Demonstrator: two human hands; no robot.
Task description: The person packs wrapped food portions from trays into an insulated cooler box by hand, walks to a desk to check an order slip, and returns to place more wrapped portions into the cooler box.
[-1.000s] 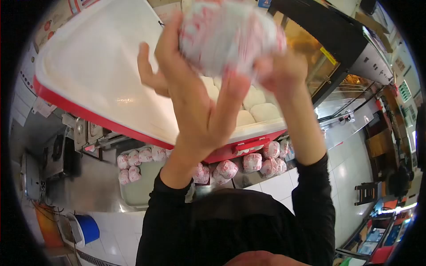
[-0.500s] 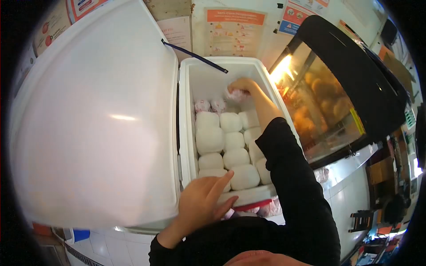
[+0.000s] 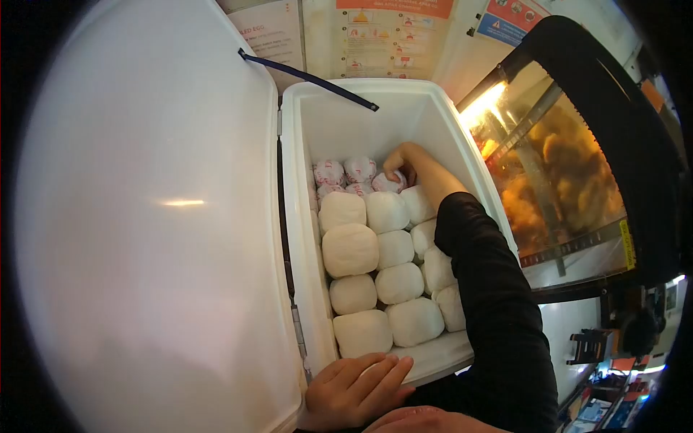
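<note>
Inside a deep white cooler box (image 3: 294,216), at its far right corner, my right hand (image 3: 408,162) curls its fingers over a round bundle in pink-printed white wrapping (image 3: 387,183). Several similar printed bundles (image 3: 359,169) sit to its left along the far end. Plain white rounded packs (image 3: 350,250) fill the rest of the box in rows. At the near end, my left hand (image 3: 354,386) lies on the rim with its fingers stretched out, holding nothing. The underside of the bundle at my right hand is hidden.
The cooler's large white lid (image 3: 166,289) stands open on the left, joined by a dark strap (image 3: 310,78). To the right is a lit glass display case (image 3: 563,166) with golden-brown food inside. Posters (image 3: 393,40) hang on the wall behind.
My right hand has lowered with the printed bundle to the far row. My left hand has moved back from above the white packs onto the near rim. The view has shifted closer.
</note>
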